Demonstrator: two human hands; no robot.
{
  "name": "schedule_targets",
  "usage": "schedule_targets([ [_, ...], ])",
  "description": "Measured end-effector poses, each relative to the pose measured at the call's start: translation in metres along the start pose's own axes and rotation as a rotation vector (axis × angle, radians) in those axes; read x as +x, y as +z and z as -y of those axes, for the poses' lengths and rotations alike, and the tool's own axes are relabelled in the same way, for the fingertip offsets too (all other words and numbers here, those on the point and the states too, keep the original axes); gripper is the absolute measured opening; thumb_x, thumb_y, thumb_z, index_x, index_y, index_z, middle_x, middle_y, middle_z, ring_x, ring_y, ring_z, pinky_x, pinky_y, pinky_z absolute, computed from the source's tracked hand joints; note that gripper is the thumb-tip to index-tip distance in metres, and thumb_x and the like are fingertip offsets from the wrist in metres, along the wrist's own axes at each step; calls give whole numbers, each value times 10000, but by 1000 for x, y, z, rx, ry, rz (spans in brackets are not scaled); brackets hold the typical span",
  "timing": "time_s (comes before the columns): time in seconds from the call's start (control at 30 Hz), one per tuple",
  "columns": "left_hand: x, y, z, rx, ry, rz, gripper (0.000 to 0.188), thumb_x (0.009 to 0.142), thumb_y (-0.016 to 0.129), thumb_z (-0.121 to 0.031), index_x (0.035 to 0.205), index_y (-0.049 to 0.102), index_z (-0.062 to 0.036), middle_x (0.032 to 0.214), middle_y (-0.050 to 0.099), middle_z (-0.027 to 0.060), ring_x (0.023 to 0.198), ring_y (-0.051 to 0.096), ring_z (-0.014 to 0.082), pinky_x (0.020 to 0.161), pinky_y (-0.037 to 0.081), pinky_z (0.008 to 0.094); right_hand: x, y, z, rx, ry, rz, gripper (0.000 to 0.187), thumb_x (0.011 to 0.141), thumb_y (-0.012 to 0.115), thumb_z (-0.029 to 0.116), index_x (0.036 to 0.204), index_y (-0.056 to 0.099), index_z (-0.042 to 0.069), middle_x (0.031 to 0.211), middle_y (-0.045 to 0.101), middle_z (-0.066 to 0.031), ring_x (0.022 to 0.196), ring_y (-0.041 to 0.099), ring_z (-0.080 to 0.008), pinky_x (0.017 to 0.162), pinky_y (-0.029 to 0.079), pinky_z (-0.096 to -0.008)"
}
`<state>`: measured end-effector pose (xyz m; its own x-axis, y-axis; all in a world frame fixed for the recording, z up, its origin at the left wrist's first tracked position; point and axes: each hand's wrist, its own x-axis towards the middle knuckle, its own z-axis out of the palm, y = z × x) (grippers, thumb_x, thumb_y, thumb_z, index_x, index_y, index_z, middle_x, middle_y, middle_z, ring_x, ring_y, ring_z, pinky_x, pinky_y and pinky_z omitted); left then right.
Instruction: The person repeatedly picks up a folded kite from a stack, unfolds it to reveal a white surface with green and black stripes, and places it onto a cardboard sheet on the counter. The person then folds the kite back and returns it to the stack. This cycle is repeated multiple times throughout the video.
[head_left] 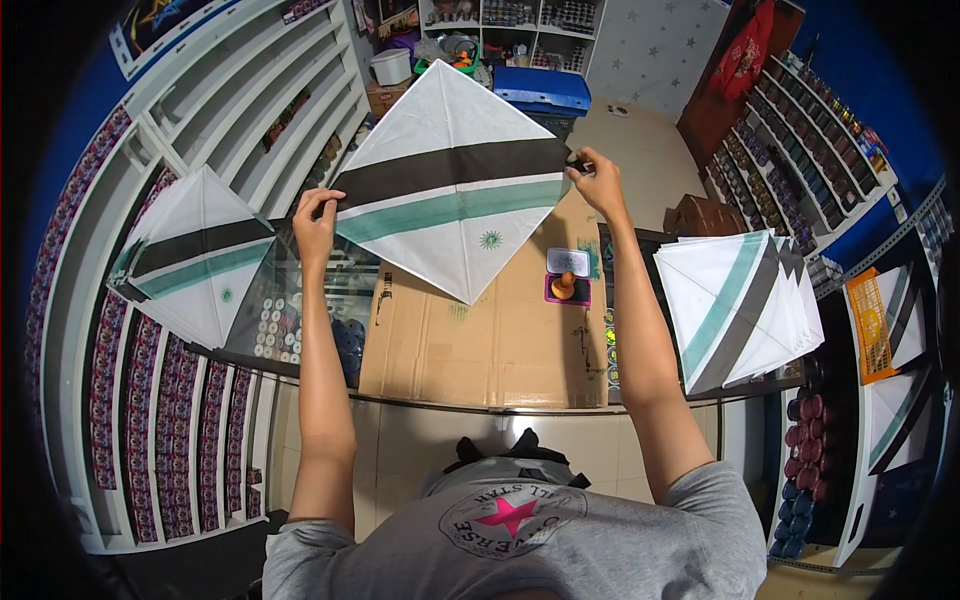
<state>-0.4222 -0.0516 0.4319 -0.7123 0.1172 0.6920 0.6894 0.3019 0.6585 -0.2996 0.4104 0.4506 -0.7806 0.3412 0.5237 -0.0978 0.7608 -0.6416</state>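
A white paper kite [452, 185] with a black band, a green band and a small green stamped emblem is held up over the counter. My left hand [317, 222] pinches its left corner. At the opposite corner my right hand [597, 182] grips it between thumb and fingers. Beneath the kite lies a flat cardboard sheet [480, 350]. On the sheet's right side rests an open ink pad [568, 262] with a magenta edge, and an orange-handled stamp [563, 288] stands on it.
Stacked kites lie on the counter at left [200, 250] and right [735, 310]. The glass counter [275, 300] shows thread spools inside. Shelves [800, 150] of spools line the right wall, and pale racks [250, 90] the left. A blue box [543, 90] sits at the back.
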Motion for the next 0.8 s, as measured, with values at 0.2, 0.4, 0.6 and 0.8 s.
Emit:
schedule_targets([
  [0.2, 1, 0, -7, 16, -11, 7, 107, 890, 606, -19, 931, 704, -8, 1003, 603, 53, 955, 579, 146, 813, 429, 246, 6, 1, 4, -23, -17, 21, 300, 748, 729, 164, 1028, 680, 65, 981, 687, -149, 924, 660, -321, 830, 511, -403],
  [0.4, 3, 0, -6, -17, 6, 18, 106, 886, 608, -9, 930, 704, -12, 1023, 600, 53, 957, 577, 151, 815, 428, 244, 39, 7, 61, 38, -263, 111, 302, 757, 739, 208, 1034, 699, 94, 1032, 675, -135, 982, 640, -306, 880, 498, -388],
  [0.6, 7, 5, -22, -33, 38, 29, 130, 853, 598, 22, 917, 704, -16, 985, 610, 68, 946, 597, 182, 835, 439, 274, 94, 24, 124, 214, -406, 210, 324, 765, 747, 237, 1057, 708, 103, 1022, 691, -123, 955, 637, -264, 872, 496, -374],
  [0.8, 10, 6, -43, -97, 27, 80, 148, 847, 595, 39, 944, 697, -7, 1013, 629, 69, 940, 611, 166, 825, 453, 270, 131, 34, 136, 250, -449, 180, 325, 770, 739, 191, 1078, 719, 89, 962, 713, -102, 886, 649, -225, 837, 506, -342],
])
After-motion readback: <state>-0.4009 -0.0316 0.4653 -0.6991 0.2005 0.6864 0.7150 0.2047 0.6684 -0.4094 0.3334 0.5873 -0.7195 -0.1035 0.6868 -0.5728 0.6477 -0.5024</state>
